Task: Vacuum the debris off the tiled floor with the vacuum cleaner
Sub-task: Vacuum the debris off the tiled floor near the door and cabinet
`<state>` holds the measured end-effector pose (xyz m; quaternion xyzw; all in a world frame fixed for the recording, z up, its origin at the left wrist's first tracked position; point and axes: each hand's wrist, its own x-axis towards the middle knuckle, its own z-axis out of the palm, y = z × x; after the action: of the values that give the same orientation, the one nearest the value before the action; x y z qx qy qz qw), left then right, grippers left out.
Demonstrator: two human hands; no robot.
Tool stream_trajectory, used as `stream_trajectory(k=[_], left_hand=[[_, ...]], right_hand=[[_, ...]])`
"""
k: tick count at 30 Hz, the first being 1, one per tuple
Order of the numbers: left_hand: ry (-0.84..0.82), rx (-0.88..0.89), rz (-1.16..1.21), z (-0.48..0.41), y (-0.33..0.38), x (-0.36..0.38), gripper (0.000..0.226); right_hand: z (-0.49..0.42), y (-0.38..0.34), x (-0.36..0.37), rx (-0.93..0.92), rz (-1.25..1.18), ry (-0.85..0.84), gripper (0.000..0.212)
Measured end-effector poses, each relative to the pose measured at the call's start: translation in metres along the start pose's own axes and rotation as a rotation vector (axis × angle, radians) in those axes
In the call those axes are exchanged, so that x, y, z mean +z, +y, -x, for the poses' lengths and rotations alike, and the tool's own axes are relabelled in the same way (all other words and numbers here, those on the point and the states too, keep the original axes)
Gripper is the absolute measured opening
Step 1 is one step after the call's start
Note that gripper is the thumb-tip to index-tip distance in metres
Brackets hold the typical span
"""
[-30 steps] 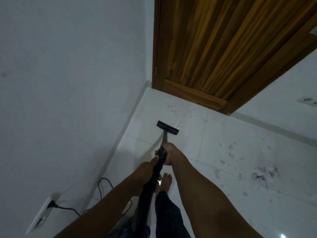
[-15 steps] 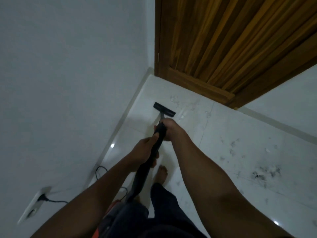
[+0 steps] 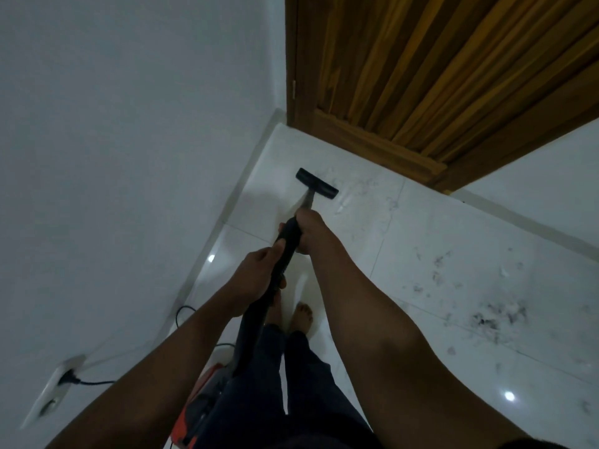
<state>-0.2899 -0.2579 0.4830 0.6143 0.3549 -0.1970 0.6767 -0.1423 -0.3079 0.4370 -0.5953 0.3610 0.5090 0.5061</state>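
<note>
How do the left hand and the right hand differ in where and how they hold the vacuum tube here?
The right hand grips the black tube lower down, nearer the floor nozzle; the left hand grips it higher up, nearer the body. The right hand wraps it from the right side, the left hand from the left. Both curl round the same tube.

The floor nozzle point(image 3: 317, 184) has slid forward, nearer the wooden door point(image 3: 421, 76) (onto faint debris point(image 3: 390, 205) there). The left hand point(image 3: 256, 280) and right hand point(image 3: 311, 234) have travelled forward with the wand point(image 3: 287, 243).
</note>
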Motion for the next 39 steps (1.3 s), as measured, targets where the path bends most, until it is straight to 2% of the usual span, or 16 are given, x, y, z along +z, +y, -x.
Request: stream_trajectory(k=[4, 7, 12, 16, 20, 22, 30, 34, 39], left_hand=[[-0.044, -0.004, 0.010, -0.006, 0.000, 0.002, 0.055], [-0.017, -0.028, 0.036, -0.019, 0.004, 0.007, 0.055], [0.065, -0.003, 0.074, -0.034, 0.009, 0.016, 0.031], [0.012, -0.042, 0.056, -0.041, 0.010, 0.016, 0.036], [0.006, 0.034, 0.063, -0.049, 0.017, 0.016, 0.035], [0.002, 0.044, 0.044, -0.049, 0.017, 0.015, 0.034], [0.003, -0.098, -0.045, -0.063, 0.016, 0.016, 0.041], [0.031, -0.022, 0.023, -0.067, 0.022, 0.020, 0.039], [-0.031, 0.001, 0.062, -0.061, 0.020, 0.017, 0.039]], right_hand=[[-0.004, -0.005, -0.005, -0.036, -0.017, -0.007, 0.027], [-0.013, -0.013, -0.007, -0.058, -0.010, 0.006, 0.033], [-0.023, -0.030, -0.008, -0.069, -0.025, -0.002, 0.026], [-0.032, -0.030, -0.012, -0.096, 0.011, 0.035, 0.030], [-0.037, -0.044, -0.013, -0.136, -0.031, 0.025, 0.020], [-0.037, -0.043, -0.015, -0.115, -0.015, 0.020, 0.022], [-0.051, -0.041, -0.013, -0.070, 0.074, 0.059, 0.035], [-0.048, -0.060, -0.009, -0.134, 0.096, 0.066, 0.033], [-0.044, -0.059, -0.008, -0.139, 0.120, 0.024, 0.032]])
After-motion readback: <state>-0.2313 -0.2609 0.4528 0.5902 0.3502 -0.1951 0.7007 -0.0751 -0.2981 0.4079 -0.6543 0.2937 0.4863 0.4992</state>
